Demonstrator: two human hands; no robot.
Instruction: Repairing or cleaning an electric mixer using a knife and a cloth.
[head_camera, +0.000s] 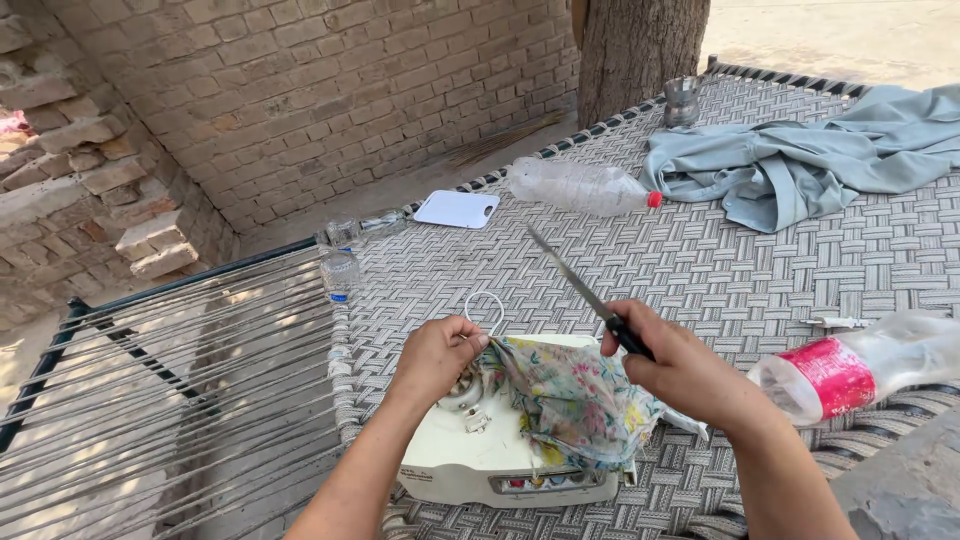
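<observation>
Fingers of my left hand (437, 352) pinch a corner of the floral, multicoloured cloth (575, 400), which lies draped over the cream plastic appliance box (470, 465) on the woven grey cot (720, 260). Those of my right hand (685, 370) are curled tight around the black handle of a long steel knife (580, 285), blade pointing away, just above the cloth.

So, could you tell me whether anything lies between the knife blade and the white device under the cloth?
Yes: the floral cloth covers the white device on the knife side. The right hand holds the blade raised; the left hand grips the cloth.
</observation>
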